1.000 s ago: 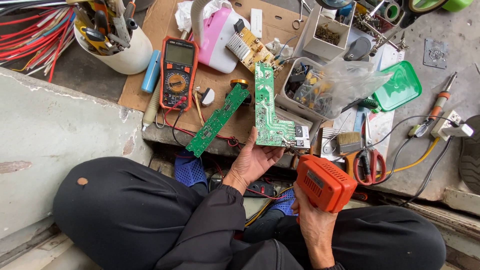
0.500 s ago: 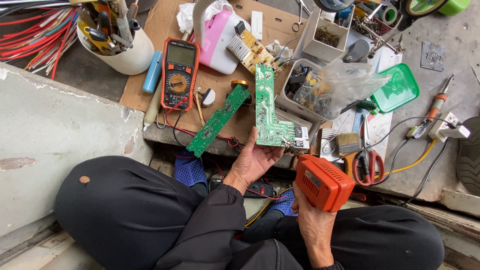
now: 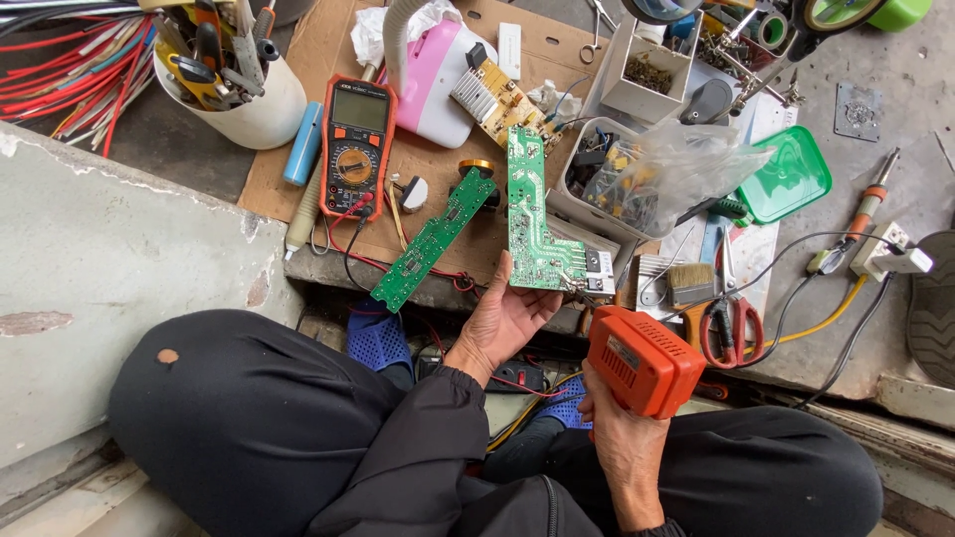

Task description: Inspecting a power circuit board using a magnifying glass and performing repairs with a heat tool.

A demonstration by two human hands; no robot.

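The left hand [image 3: 505, 316] lay palm up, fingers loosely curled, holding the lower end of an L-shaped green circuit board [image 3: 534, 221] that stood up from the palm over the edge of the cardboard sheet [image 3: 298, 149]; the right hand [image 3: 619, 430] was closed around the grip of an orange soldering gun [image 3: 642, 360], held above the lap just right of the board; a second, narrow green circuit board [image 3: 434, 239] lay slanted on the cardboard just left of the held one, trailing red wires; an orange multimeter [image 3: 356, 146] rested further left, near a white tub of tools [image 3: 254, 104]; a paintbrush [image 3: 691, 281] and red-handled scissors [image 3: 730, 316] lay to the right, with a green lid [image 3: 791, 176] and a clear bag of small parts [image 3: 662, 174] beyond them.
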